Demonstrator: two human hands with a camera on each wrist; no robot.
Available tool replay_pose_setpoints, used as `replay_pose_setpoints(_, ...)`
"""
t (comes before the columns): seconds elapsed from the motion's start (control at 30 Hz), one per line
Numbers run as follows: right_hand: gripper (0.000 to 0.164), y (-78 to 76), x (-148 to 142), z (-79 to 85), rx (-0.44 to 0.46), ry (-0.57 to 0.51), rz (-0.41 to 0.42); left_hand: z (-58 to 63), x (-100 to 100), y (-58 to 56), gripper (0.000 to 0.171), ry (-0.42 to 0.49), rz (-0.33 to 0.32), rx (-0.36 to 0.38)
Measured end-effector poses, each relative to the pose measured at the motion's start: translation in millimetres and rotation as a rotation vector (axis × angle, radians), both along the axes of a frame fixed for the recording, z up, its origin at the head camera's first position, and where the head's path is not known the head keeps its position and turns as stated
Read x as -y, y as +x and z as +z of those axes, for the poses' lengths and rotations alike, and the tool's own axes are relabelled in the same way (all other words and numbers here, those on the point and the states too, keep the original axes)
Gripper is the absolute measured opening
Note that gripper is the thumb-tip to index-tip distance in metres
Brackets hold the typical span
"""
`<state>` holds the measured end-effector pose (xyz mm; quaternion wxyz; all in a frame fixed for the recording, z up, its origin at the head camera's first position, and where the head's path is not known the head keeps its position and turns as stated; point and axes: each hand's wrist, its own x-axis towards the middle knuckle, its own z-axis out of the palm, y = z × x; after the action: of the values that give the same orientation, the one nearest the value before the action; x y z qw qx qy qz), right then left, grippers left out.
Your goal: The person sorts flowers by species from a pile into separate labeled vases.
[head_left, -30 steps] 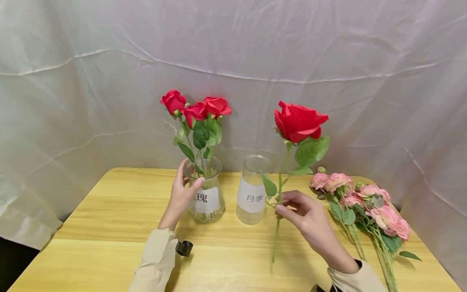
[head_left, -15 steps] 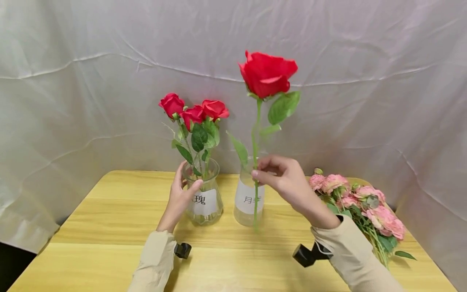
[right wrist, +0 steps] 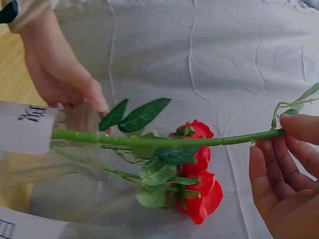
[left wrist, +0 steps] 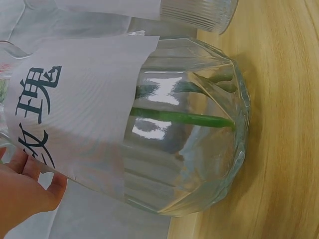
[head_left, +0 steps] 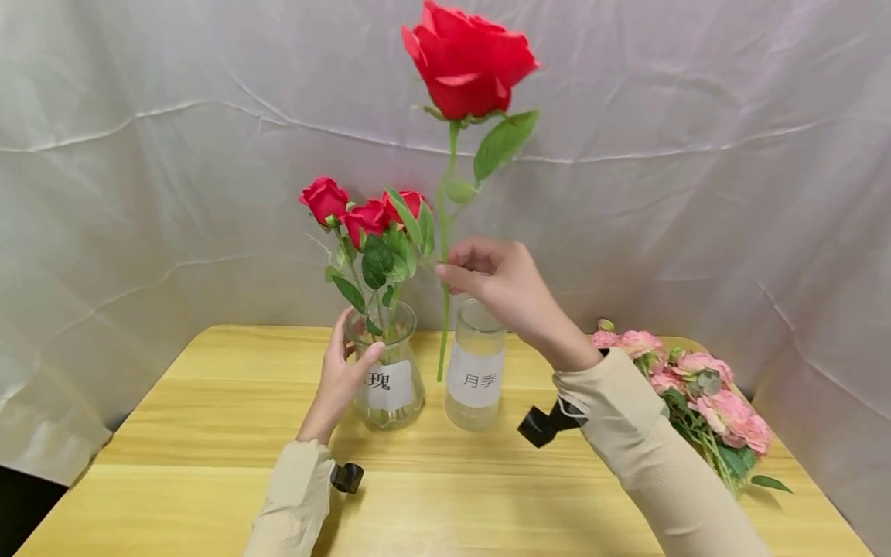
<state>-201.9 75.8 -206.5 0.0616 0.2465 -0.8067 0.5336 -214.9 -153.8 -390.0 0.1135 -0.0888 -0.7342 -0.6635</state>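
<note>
My right hand (head_left: 497, 290) pinches a long-stemmed red rose (head_left: 468, 66) by its green stem, thumb against fingers. The rose is upright, its cut end hanging between the two vases, well above the tabletop. In the right wrist view the stem (right wrist: 174, 141) runs from my fingertips across the vase behind it. My left hand (head_left: 346, 371) grips the wide-bodied glass vase (head_left: 411, 391) at its left side near the neck, thumb in front and fingers partly hidden. Several red roses (head_left: 326, 199) stand in this vase. Its white label (left wrist: 75, 99) carries black characters.
A narrower labelled glass vase (head_left: 475, 414) stands close to the right, below my right hand. Several pink flowers (head_left: 727, 414) lie at the table's right side, partly behind my right sleeve. A pale curtain (head_left: 209, 193) hangs behind the wooden table (head_left: 230, 433).
My right hand has raised the red rose and carried it left, from right of the narrow vase to between the vases. My left hand has stayed on the wide vase.
</note>
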Motion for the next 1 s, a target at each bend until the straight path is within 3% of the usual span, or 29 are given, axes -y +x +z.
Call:
replay_pose_setpoints(0.27, 0.017, -26.1, 24, 17.0, -0.012, -0.120, 0.013, 1.6, 1, 1.5, 0.081, 0.014, 0.005, 0.002)
replay_pose_setpoints(0.5, 0.017, -47.7, 41, 18.2, -0.027, -0.158, 0.023, 2.1, -2, 0.9, 0.081, 0.020, 0.001, -0.020)
replay_pose_setpoints(0.7, 0.016, -55.2, 50, 14.3, -0.059, -0.100, 0.032, 1.4, -1, 0.3, 0.080, 0.013, 0.003, -0.010)
replay_pose_setpoints(1.0, 0.018, -63.4, 57, 7.0, -0.014, -0.166, -0.009, 0.9, 0, -0.2, 0.078, 0.008, 0.007, -0.048)
